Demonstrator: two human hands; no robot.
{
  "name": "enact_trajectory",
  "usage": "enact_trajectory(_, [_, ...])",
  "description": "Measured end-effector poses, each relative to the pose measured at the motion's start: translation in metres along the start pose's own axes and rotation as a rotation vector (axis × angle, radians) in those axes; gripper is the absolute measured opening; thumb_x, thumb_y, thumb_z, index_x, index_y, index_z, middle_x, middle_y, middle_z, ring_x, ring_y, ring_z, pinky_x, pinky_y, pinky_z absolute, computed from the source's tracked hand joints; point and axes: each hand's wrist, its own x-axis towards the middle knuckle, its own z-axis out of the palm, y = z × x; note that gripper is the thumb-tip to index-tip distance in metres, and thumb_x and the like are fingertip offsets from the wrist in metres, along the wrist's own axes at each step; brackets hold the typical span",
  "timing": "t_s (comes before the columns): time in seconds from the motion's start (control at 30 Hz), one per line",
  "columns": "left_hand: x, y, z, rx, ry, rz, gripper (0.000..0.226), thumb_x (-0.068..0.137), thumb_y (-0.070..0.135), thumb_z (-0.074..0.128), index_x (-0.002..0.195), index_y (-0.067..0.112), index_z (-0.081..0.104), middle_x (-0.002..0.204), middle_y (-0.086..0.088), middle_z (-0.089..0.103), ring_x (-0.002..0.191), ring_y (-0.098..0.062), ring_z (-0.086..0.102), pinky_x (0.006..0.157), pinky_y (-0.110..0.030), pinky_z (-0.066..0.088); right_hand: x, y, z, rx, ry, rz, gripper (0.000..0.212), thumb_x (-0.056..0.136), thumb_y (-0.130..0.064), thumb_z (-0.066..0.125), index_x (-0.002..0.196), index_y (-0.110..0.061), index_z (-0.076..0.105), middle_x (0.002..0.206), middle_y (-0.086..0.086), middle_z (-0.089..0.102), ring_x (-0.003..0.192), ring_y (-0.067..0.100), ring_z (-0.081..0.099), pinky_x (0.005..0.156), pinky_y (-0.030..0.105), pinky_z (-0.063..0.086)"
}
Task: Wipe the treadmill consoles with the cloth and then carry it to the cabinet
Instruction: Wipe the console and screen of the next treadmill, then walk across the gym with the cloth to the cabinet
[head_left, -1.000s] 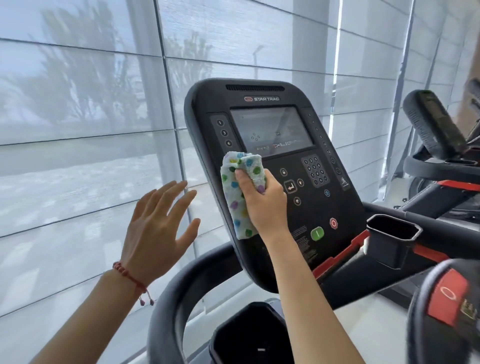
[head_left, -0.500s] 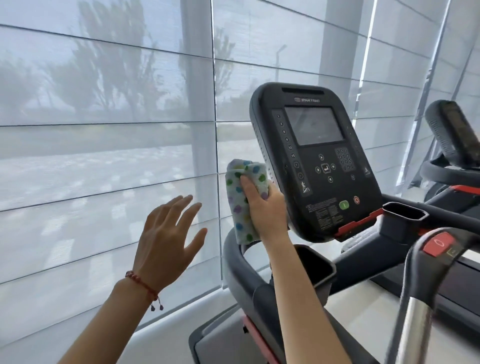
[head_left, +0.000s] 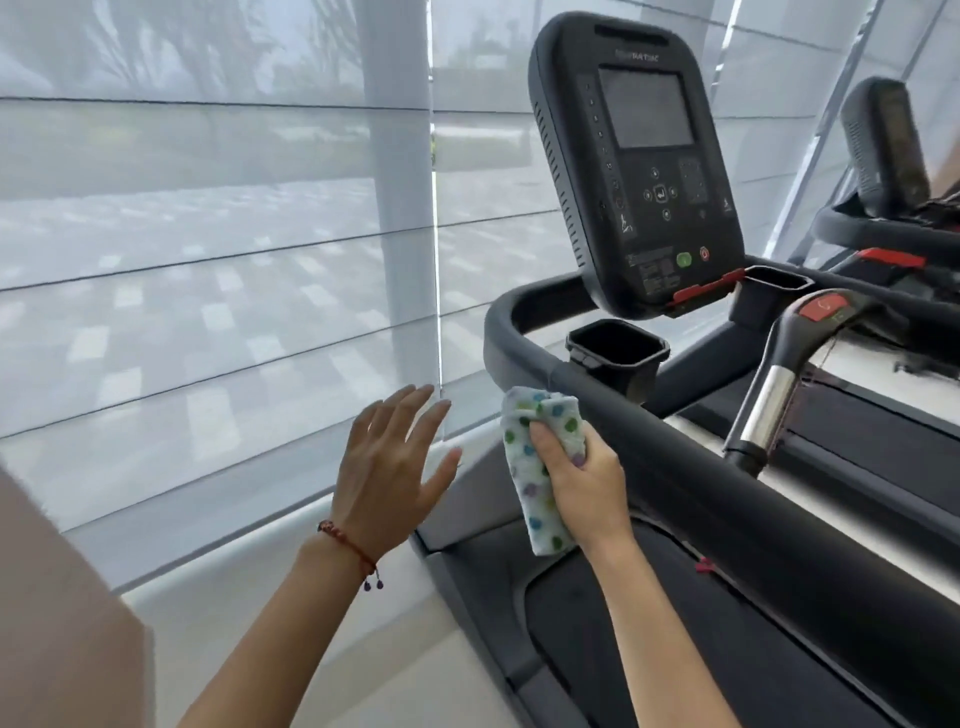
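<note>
One cloth (head_left: 540, 467): white, coloured dots, bunched | right hand (head_left: 582, 478) grip closed round it

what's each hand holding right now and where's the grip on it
Right hand grips the dotted cloth bunched around its upper middle; left hand is open, holding nothing.

Daylit window blinds (head_left: 208, 260), pale floor (head_left: 291, 639)

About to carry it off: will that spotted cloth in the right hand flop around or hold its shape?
Probably floppy: the spotted cloth bunches where the right hand grips it, and its lower end hangs limp below. It looks light, since the fingers alone hold it. Likely not slippery, as it looks like soft fabric.
</note>
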Motion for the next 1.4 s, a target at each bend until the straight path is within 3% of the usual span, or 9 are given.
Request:
enact_trajectory(0.1, [-0.030, 0.021, 0.004, -0.043, -0.051, -0.013, 0.043, 0.089, 0.035, 0.045, 0.114, 0.004, 0.062, 0.121, -0.016, 0.059, 0.115, -0.029, 0.048, 0.095, -0.041, 0.036, -0.034, 0.020, -0.020, -0.031, 0.045, 0.049, 0.025, 0.081, -0.042, 0.063, 0.089, -0.018, 0.062, 0.084, -0.002, 0.069, 0.080, 0.011, 0.064, 0.069, 0.024, 0.050])
enact_trajectory(0.23, [-0.072, 0.053, 0.013, -0.093, -0.138, -0.031, 0.043, 0.089, 0.035, 0.045, 0.115, 0.005, 0.061, 0.123, -0.015, 0.057, 0.117, -0.029, 0.047, 0.096, -0.040, 0.035, -0.075, 0.044, -0.049, -0.060, 0.085, 0.119, 0.022, 0.082, -0.039, 0.063, 0.086, -0.018, 0.061, 0.080, -0.007, 0.066, 0.075, 0.006, 0.063, 0.058, 0.010, 0.046])
enact_trajectory(0.37, [-0.114, 0.094, 0.027, -0.101, -0.247, -0.053, 0.044, 0.088, 0.036, 0.046, 0.116, 0.005, 0.061, 0.122, -0.015, 0.058, 0.116, -0.028, 0.045, 0.096, -0.040, 0.035, -0.110, 0.070, -0.085, -0.107, 0.128, 0.183, 0.017, 0.084, -0.037, 0.062, 0.083, -0.021, 0.059, 0.077, -0.007, 0.065, 0.072, 0.004, 0.061, 0.056, 0.008, 0.046])
enact_trajectory(0.5, [-0.159, 0.139, 0.037, -0.117, -0.383, -0.097, 0.047, 0.089, 0.037, 0.042, 0.116, 0.004, 0.062, 0.121, -0.015, 0.059, 0.114, -0.029, 0.048, 0.095, -0.039, 0.035, -0.149, 0.098, -0.124, -0.140, 0.160, 0.280, 0.022, 0.085, -0.037, 0.060, 0.086, -0.015, 0.059, 0.078, -0.003, 0.065, 0.071, 0.006, 0.059, 0.055, 0.009, 0.044])
enact_trajectory(0.7, [-0.212, 0.195, 0.049, -0.173, -0.583, -0.063, 0.047, 0.089, 0.038, 0.040, 0.116, 0.005, 0.061, 0.121, -0.014, 0.059, 0.114, -0.029, 0.048, 0.094, -0.042, 0.039, -0.212, 0.146, -0.166, -0.191, 0.237, 0.447, 0.026, 0.085, -0.040, 0.059, 0.088, -0.015, 0.059, 0.079, -0.004, 0.064, 0.078, 0.014, 0.061, 0.069, 0.028, 0.048])
enact_trajectory(0.8, [-0.228, 0.219, 0.058, -0.227, -0.669, 0.016, 0.047, 0.089, 0.038, 0.040, 0.114, 0.005, 0.062, 0.121, -0.014, 0.059, 0.112, -0.031, 0.052, 0.094, -0.041, 0.038, -0.241, 0.163, -0.182, -0.202, 0.311, 0.518, 0.027, 0.085, -0.040, 0.059, 0.086, -0.013, 0.059, 0.075, -0.005, 0.062, 0.075, 0.015, 0.060, 0.067, 0.027, 0.047])
enact_trajectory(1.0, [-0.234, 0.258, 0.085, -0.339, -0.740, 0.207, 0.047, 0.087, 0.038, 0.040, 0.113, 0.006, 0.062, 0.119, -0.016, 0.060, 0.113, -0.027, 0.042, 0.094, -0.036, 0.028, -0.298, 0.183, -0.205, -0.183, 0.522, 0.643, 0.019, 0.087, -0.037, 0.059, 0.085, -0.018, 0.058, 0.074, -0.011, 0.060, 0.069, 0.004, 0.057, 0.053, 0.006, 0.042])
enact_trajectory(1.27, [-0.238, 0.315, 0.109, -0.495, -0.887, 0.605, 0.049, 0.087, 0.039, 0.037, 0.113, 0.007, 0.063, 0.119, -0.014, 0.061, 0.111, -0.031, 0.055, 0.091, -0.042, 0.045, -0.378, 0.191, -0.223, -0.055, 1.068, 0.807, 0.017, 0.088, -0.036, 0.057, 0.090, -0.020, 0.059, 0.080, -0.008, 0.062, 0.074, 0.010, 0.061, 0.058, 0.019, 0.044])
enact_trajectory(1.4, [-0.251, 0.359, 0.102, -0.603, -0.906, 0.820, 0.047, 0.086, 0.036, 0.038, 0.110, 0.006, 0.064, 0.116, -0.014, 0.062, 0.107, -0.032, 0.058, 0.089, -0.043, 0.046, -0.431, 0.183, -0.226, -0.017, 1.282, 0.846, 0.018, 0.090, -0.036, 0.053, 0.092, -0.018, 0.056, 0.078, -0.009, 0.058, 0.072, 0.006, 0.058, 0.055, 0.018, 0.042])
